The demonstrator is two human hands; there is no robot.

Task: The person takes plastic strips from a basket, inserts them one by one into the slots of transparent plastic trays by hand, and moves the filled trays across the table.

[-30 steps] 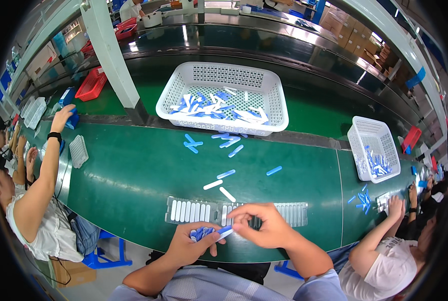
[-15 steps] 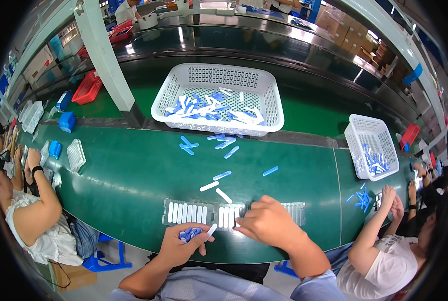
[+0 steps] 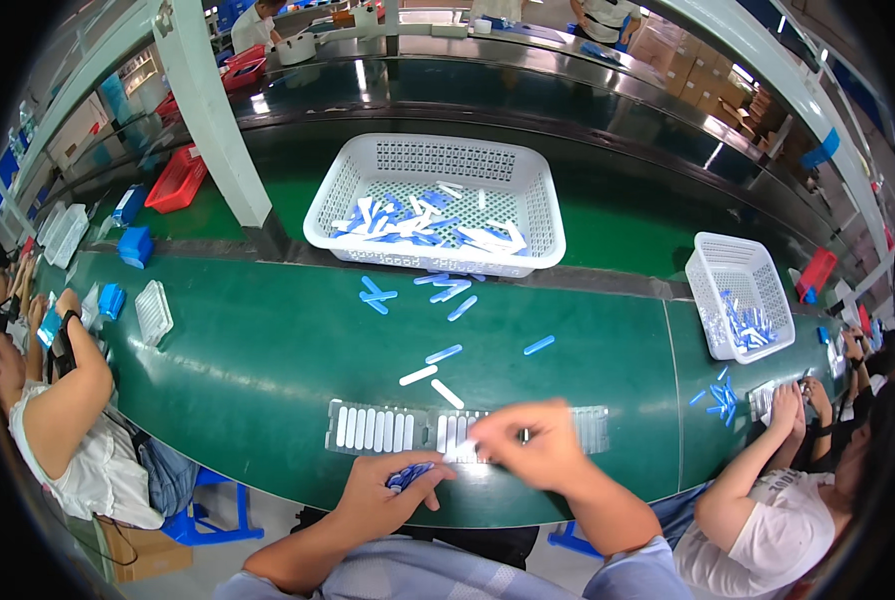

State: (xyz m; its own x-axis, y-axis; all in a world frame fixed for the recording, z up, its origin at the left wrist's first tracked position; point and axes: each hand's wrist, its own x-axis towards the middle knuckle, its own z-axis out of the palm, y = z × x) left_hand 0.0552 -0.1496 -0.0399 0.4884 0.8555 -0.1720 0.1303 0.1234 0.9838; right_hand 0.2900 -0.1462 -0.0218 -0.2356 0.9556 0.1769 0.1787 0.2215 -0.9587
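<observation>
**Hands Fill a Slotted Tray**

The left hand (image 3: 382, 490) is curled around a little bunch of small blue plastic sticks (image 3: 407, 474). It sits at the near edge of the green belt (image 3: 247, 350). The right hand (image 3: 527, 445) is blurry. Its fingers pinch one small white plastic stick (image 3: 459, 452) just above the long clear slotted tray (image 3: 387, 428), which lies on the belt and is partly filled with white sticks. A big white mesh basket (image 3: 437, 200) of sticks stands farther back.

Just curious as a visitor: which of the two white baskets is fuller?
The large white basket at the belt's far middle; the smaller basket to the right holds fewer pieces.
</observation>
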